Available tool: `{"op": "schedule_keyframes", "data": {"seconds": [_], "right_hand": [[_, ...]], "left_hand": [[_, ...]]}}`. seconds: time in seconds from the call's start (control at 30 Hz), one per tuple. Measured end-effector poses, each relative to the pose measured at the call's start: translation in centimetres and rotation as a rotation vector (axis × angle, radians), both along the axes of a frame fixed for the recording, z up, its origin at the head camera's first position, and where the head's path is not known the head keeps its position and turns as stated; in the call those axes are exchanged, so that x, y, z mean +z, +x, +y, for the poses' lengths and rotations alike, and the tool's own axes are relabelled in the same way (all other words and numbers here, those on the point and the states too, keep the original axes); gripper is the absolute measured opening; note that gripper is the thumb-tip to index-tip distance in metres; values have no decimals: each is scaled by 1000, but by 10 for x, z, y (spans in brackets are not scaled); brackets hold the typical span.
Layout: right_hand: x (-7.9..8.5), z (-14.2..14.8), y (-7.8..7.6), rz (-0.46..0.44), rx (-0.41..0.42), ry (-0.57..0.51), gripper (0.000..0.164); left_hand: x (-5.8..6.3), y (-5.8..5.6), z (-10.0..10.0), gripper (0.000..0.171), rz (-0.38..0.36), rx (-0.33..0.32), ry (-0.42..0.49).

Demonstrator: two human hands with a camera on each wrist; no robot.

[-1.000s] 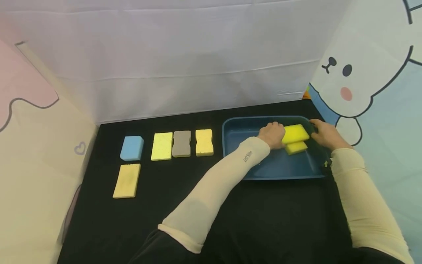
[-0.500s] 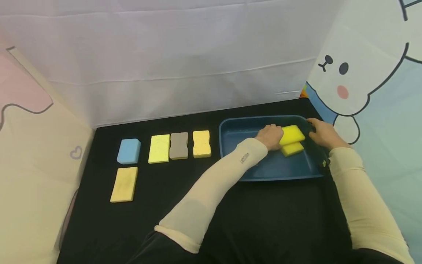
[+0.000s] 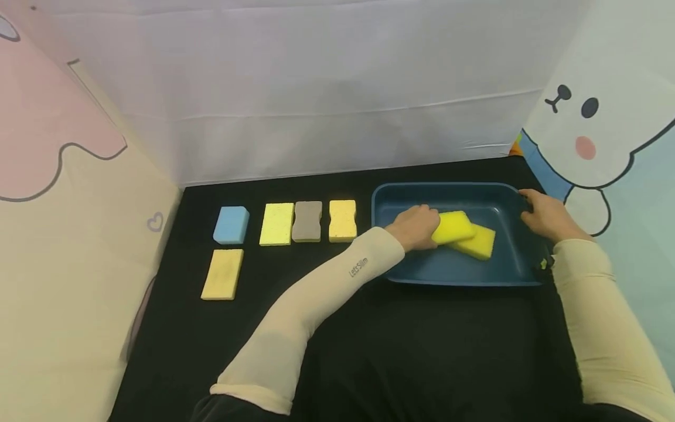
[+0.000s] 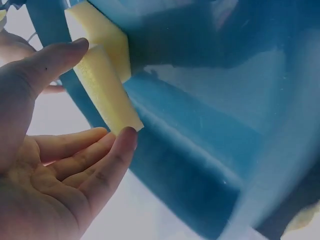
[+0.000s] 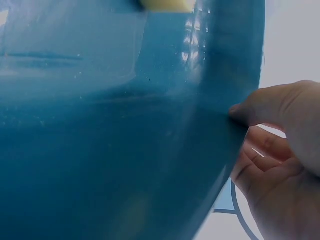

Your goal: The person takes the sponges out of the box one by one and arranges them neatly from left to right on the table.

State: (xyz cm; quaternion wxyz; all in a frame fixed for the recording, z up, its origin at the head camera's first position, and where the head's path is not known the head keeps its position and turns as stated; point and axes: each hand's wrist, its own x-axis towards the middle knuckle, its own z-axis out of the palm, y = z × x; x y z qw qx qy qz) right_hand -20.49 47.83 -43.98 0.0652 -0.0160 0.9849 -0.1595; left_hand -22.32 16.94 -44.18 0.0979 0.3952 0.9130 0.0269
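Observation:
My left hand (image 3: 415, 227) is over the blue tray (image 3: 464, 283) and pinches a bright yellow sponge (image 3: 452, 227) between thumb and fingertips. In the left wrist view that held sponge (image 4: 106, 90) is tilted, gripped at its two ends. A second yellow sponge (image 3: 480, 242) lies in the tray, partly covered by the held one. At the tray's right end my right hand (image 3: 551, 215) grips the rim; the right wrist view has the thumb (image 5: 245, 114) on the inner side of the wall and the fingers outside it.
Left of the tray, on the black tabletop (image 3: 422, 351), stand a cream sponge (image 3: 343, 221), a grey sponge (image 3: 307, 221), a pale yellow sponge (image 3: 276, 224) and a blue sponge (image 3: 231, 225). Another yellow sponge (image 3: 222, 274) lies nearer. A white cloth (image 3: 337, 88) hangs behind.
My left hand has drawn the held sponge leftward and nearer within the tray, uncovering more of the lower sponge. The right hand keeps its grip on the rim. The head view has shifted.

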Motion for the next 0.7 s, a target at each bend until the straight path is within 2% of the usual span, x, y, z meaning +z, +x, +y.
{"op": "schedule_keyframes", "data": {"seconds": [0.33,0.47,0.57,0.7], "right_hand": [[3,4,-2,0,-8,11,55],[4,5,-1,-5,-9,15,55],[3,4,-1,-20,-11,17,55],[0,2,-2,-30,-13,17,54]], "left_hand": [[19,18,-65,53,32,47,135],[22,26,-91,56,49,40,179],[25,33,-109,58,43,29,195],[29,42,-134,63,2,30,214]]}}
